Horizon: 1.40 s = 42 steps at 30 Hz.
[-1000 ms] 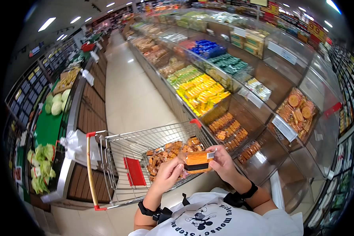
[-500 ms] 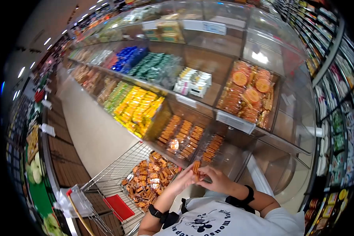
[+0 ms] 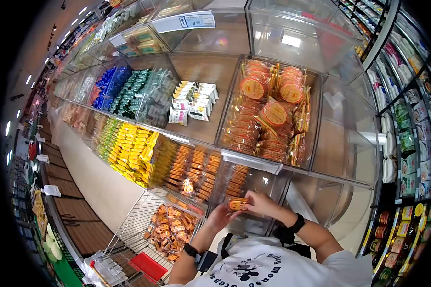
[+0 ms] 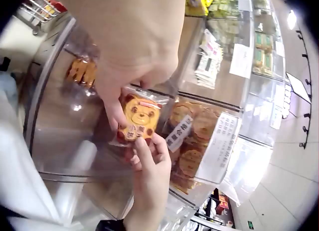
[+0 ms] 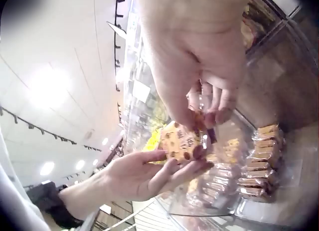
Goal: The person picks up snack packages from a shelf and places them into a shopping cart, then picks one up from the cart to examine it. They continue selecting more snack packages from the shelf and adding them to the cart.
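A clear-wrapped packet with a bear face (image 4: 140,117) is between both hands, over the lower bins. The right hand (image 3: 262,204) pinches its end between thumb and fingers, as the right wrist view also shows. Under and beside the packet lies the left hand (image 3: 219,218); its fingers are extended, touching the wrapper, in the right wrist view (image 5: 144,175). Rows of similar orange packets (image 3: 236,180) stand in the bin just beyond the hands. More of them lie heaped in the cart (image 3: 172,229).
The shopping cart's red flap (image 3: 148,266) is at lower left. Clear dividers surround yellow packets (image 3: 131,152), white packets (image 3: 194,101) and round orange biscuits (image 3: 273,112). A price label (image 3: 196,21) is above. Tall shelves (image 3: 416,138) stand at right.
The head view has turned toward the right and come nearer the bins. The packet, edge-on half a second ago, now shows a broad side. The left hand's fingers have spread from it.
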### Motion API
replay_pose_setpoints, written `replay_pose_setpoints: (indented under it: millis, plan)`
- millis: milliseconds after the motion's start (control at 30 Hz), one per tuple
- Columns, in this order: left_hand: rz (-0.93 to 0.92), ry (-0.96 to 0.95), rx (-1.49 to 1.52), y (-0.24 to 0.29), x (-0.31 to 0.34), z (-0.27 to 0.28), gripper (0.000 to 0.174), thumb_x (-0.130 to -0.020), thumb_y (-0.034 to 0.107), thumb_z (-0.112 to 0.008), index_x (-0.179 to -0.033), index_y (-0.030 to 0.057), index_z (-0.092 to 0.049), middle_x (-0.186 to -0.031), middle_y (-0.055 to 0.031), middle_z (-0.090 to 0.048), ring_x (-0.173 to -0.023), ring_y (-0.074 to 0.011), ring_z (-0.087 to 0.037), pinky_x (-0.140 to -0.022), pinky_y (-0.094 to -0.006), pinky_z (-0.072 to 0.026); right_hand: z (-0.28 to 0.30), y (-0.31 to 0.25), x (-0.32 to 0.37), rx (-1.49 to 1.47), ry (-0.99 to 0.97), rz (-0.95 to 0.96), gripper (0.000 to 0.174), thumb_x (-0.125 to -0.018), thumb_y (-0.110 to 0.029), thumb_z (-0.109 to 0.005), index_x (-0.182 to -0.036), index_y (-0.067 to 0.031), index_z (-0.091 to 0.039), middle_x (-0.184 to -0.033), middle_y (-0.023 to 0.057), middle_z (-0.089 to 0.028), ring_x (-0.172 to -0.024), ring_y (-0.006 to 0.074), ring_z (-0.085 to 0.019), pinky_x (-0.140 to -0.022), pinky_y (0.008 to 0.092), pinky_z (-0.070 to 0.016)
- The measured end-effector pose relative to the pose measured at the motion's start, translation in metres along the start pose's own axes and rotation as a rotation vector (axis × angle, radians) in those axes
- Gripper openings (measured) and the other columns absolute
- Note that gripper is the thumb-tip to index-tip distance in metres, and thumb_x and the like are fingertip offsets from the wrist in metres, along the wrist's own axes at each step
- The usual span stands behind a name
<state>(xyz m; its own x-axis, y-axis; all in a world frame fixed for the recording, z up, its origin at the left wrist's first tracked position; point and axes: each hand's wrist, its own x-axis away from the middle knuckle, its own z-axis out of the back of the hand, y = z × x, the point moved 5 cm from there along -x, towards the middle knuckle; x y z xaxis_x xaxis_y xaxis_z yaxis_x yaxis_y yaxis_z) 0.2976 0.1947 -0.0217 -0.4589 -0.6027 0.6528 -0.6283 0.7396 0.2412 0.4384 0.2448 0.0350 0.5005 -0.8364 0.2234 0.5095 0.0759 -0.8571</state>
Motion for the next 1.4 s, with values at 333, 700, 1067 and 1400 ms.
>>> replay_pose_setpoints:
  millis: [333,700,1067,1400]
  plan:
    - [-0.075,0.287,-0.051,-0.046,-0.082,0.089,0.025,-0.083,0.023,-0.033,-0.091,0.0029,-0.045,-0.085,-0.0098,-0.051,-0.075,-0.0213,-0.049,-0.068,-0.0310,-0.0395,-0.122,0.114,-0.049,0.151,-0.101,-0.073,0.020,-0.075,-0.019,-0.041,-0.084,-0.0016,-0.046,-0.077,0.0185,-0.049,-0.069,0.0324,-0.050,-0.060,0.0363,-0.0404]
    - [-0.229,0.318,-0.155,-0.036,-0.119,0.134,0.024,-0.080,0.018,-0.036,-0.094,0.0024,-0.048,-0.092,-0.0072,-0.052,-0.086,-0.0191,-0.048,-0.077,-0.0285,-0.0363,-0.173,0.201,-0.066,-0.068,0.262,-0.493,0.029,-0.071,-0.018,-0.049,-0.093,-0.0010,-0.041,-0.087,0.0178,-0.048,-0.080,0.0320,-0.047,-0.069,0.0357,-0.0372]
    - [-0.554,0.211,-0.761,-0.017,-0.117,0.133,0.020,-0.077,0.007,-0.040,-0.097,0.0020,-0.043,-0.093,-0.0091,-0.049,-0.083,-0.0202,-0.050,-0.070,-0.0304,-0.0427,-0.158,0.175,-0.075,-1.185,0.035,-0.396,0.037,-0.075,-0.011,-0.042,-0.110,-0.0049,-0.032,-0.108,0.0061,-0.040,-0.097,0.0166,-0.039,-0.080,0.0284,-0.0336]
    - [-0.214,0.190,-1.108,-0.021,-0.105,0.149,0.018,-0.075,0.008,-0.044,-0.092,0.0039,-0.048,-0.087,-0.0080,-0.052,-0.077,-0.0176,-0.050,-0.066,-0.0286,-0.0416,-0.168,0.200,-0.070,-1.331,0.240,-0.666,0.038,-0.070,-0.001,-0.042,-0.105,-0.0142,-0.038,-0.089,0.0044,-0.046,-0.077,0.0163,-0.046,-0.062,0.0329,-0.0400]
